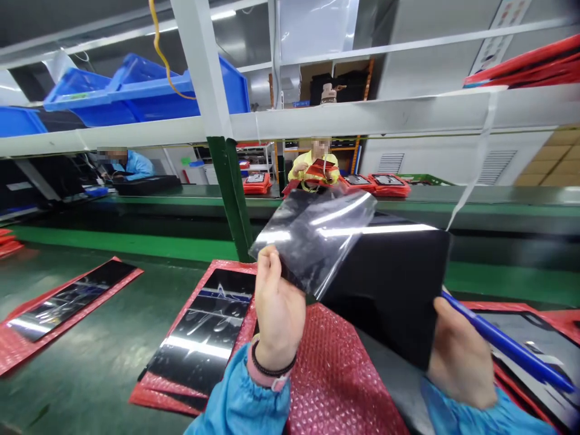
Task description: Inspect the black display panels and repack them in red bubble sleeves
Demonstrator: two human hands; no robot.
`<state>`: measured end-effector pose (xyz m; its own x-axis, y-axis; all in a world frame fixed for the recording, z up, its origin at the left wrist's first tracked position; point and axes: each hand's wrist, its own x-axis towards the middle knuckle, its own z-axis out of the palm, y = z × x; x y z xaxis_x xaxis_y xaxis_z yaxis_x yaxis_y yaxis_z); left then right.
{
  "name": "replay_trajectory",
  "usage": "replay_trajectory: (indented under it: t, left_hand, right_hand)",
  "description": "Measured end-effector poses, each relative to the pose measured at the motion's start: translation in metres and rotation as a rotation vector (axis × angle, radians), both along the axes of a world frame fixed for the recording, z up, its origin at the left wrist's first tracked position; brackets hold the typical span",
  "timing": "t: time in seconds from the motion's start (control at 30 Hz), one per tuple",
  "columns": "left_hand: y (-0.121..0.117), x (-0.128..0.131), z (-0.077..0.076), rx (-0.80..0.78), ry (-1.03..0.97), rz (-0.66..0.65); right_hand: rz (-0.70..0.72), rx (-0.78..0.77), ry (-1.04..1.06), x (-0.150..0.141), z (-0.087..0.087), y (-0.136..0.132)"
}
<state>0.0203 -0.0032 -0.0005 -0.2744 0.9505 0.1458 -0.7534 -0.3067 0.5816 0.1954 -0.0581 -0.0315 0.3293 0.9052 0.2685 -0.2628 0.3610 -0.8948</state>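
Note:
My left hand (281, 308) pinches a corner of a clear plastic film (312, 235), its thumb and forefinger together. The film is partly lifted off a flat, glossy black panel (389, 284) and overlaps its left part. Closed on the panel's right edge is my right hand (466, 356). A long blue pen-like stick (507, 341) runs past the back of that hand; whether the fingers hold it I cannot tell. The panel is tilted in the air above a red bubble-wrap sheet (339, 374).
Another black panel (203, 326) lies on red bubble wrap to the left, with a further panel (77, 296) beyond it. Silver-grey panels (534, 344) lie at right. A green post (231, 193) and blue bins (127, 90) stand ahead. A co-worker in yellow (312, 166) sits across.

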Motion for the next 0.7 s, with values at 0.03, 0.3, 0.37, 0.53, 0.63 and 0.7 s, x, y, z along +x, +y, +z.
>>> replay_trajectory:
  t: [0.03,0.3,0.37,0.53,0.63,0.7]
  left_hand:
    - [-0.003,-0.002,0.000,0.035,-0.001,0.054]
    - [-0.024,0.018,-0.005,0.289,0.119,0.586]
    - [-0.027,0.020,-0.005,0.301,0.122,0.634]
    - [-0.024,0.006,0.002,0.311,0.011,0.430]
    - [-0.019,-0.004,0.006,0.303,-0.029,0.353]
    - [-0.016,-0.008,0.008,0.282,-0.042,0.340]
  right_hand:
    - [0.017,-0.015,0.007,-0.005,0.006,-0.002]
    - [-0.120,-0.097,-0.381,-0.033,0.015,-0.007]
    - [-0.125,-0.087,-0.406,-0.032,0.013,-0.005]
    - [-0.095,-0.059,-0.392,-0.029,0.016,-0.013]
    - [-0.034,-0.022,-0.321,-0.030,0.019,-0.019]
    - [-0.004,-0.010,-0.290,-0.030,0.019,-0.022]
